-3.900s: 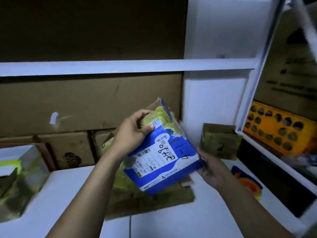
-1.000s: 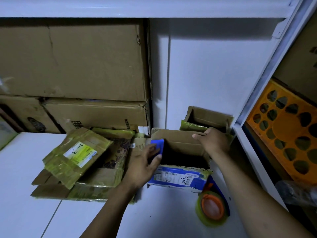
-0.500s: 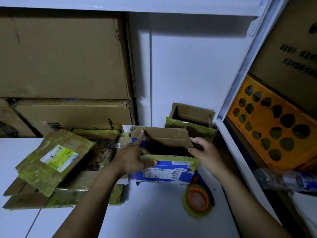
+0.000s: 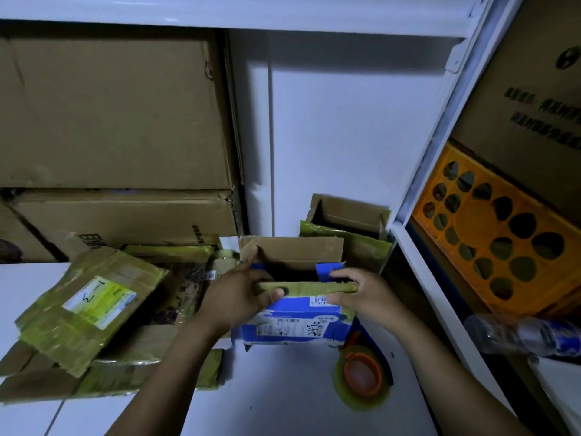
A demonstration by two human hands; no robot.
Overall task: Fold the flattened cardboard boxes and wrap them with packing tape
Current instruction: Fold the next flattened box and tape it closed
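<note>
A small blue box (image 4: 295,325) with a white label stands upright on the white floor, its top open and its far flap raised. My left hand (image 4: 234,298) grips the left end of the near tape-covered flap, thumb on top. My right hand (image 4: 364,294) holds the right end of the same flap, fingers curled over it. A roll of packing tape (image 4: 361,377) on an orange core lies flat just right of the box. A pile of flattened, tape-covered boxes (image 4: 91,313) lies to the left.
Another erected box (image 4: 345,221) stands behind, against the white wall. Large brown cartons (image 4: 119,127) are stacked at the back left. A white shelf frame (image 4: 418,196) on the right holds an orange crate (image 4: 500,234) and a plastic bottle (image 4: 522,336).
The box went from held in the air to standing on the floor. Both hands moved from its sides to the near top flap, now gripped at each end.
</note>
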